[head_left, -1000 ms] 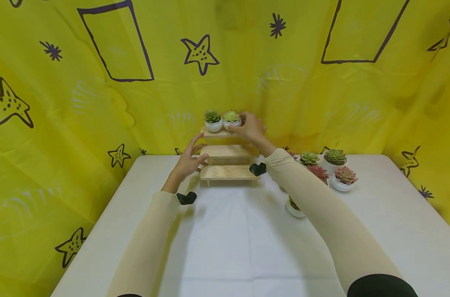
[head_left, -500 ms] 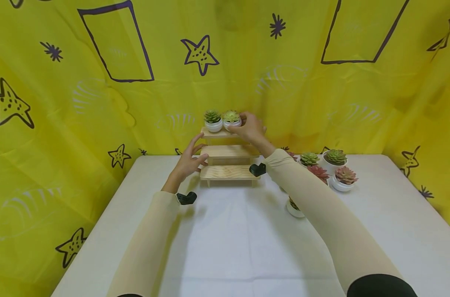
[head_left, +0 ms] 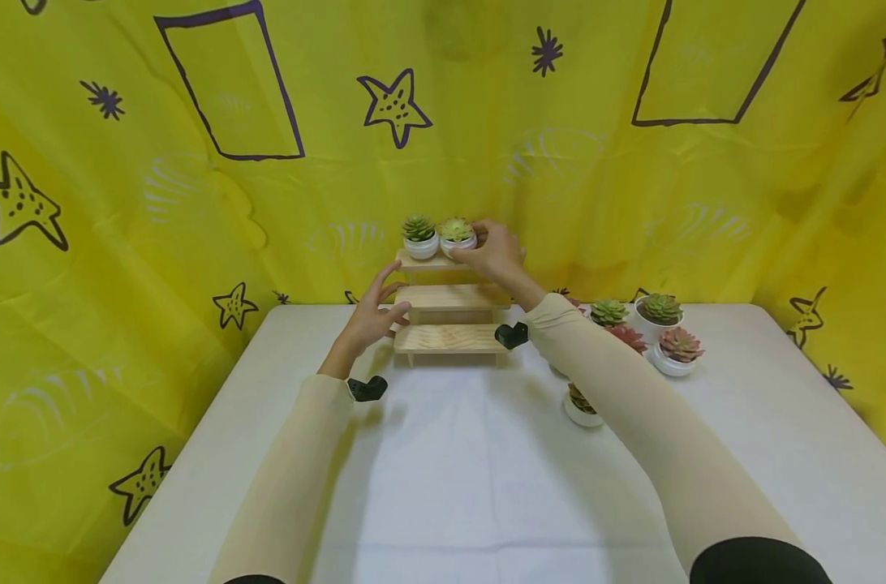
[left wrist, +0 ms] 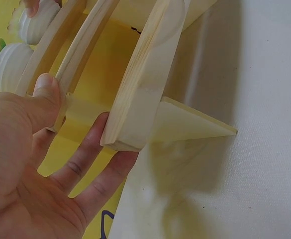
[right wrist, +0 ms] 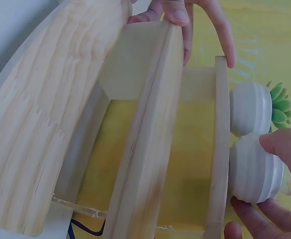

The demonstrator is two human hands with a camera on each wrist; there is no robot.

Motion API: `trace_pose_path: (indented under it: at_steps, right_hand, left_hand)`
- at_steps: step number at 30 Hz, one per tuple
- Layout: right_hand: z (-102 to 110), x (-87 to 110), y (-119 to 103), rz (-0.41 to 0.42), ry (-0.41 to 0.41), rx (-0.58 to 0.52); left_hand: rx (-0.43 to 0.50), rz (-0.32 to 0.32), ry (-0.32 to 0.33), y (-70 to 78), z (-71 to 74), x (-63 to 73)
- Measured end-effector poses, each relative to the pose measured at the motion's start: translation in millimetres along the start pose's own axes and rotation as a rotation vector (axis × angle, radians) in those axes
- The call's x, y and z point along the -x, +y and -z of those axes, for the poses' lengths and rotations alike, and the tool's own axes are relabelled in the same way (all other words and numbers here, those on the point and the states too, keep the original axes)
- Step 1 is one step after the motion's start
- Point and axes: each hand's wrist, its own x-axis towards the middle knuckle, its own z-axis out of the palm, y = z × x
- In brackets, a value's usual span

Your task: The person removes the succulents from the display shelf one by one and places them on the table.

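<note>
A three-step wooden stand (head_left: 453, 298) is at the back of the table. My right hand (head_left: 496, 253) pinches the white pot of a yellow-green succulent (head_left: 456, 230) at the right of the top step. In the right wrist view, the pot (right wrist: 254, 169) meets the top board, with thumb and fingers on opposite sides. Close on its left is a dark green potted succulent (head_left: 418, 235). My left hand (head_left: 370, 320) touches the stand's left end with spread fingers. In the left wrist view, its thumb (left wrist: 46, 89) rests on the middle board and two fingertips touch the bottom board's end.
Right of the stand are several white-potted succulents, including a green one (head_left: 660, 310) and a pink one (head_left: 680, 347); my right sleeve (head_left: 618, 381) partly covers the group. A small pot (head_left: 582, 410) sits nearer. Behind everything hangs a yellow patterned cloth (head_left: 472, 162).
The right hand and wrist have shifted very slightly to the right, with the pot still pinched. The left hand and the stand look unmoved.
</note>
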Motion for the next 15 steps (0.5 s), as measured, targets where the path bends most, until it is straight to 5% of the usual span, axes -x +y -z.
trace_pose_path:
  at_steps: [15]
  right_hand:
    - [17, 10.7, -2, 0.09, -0.007, -0.15]
  left_hand:
    - [0.004, -0.009, -0.006, -0.3, 0.3, 0.8]
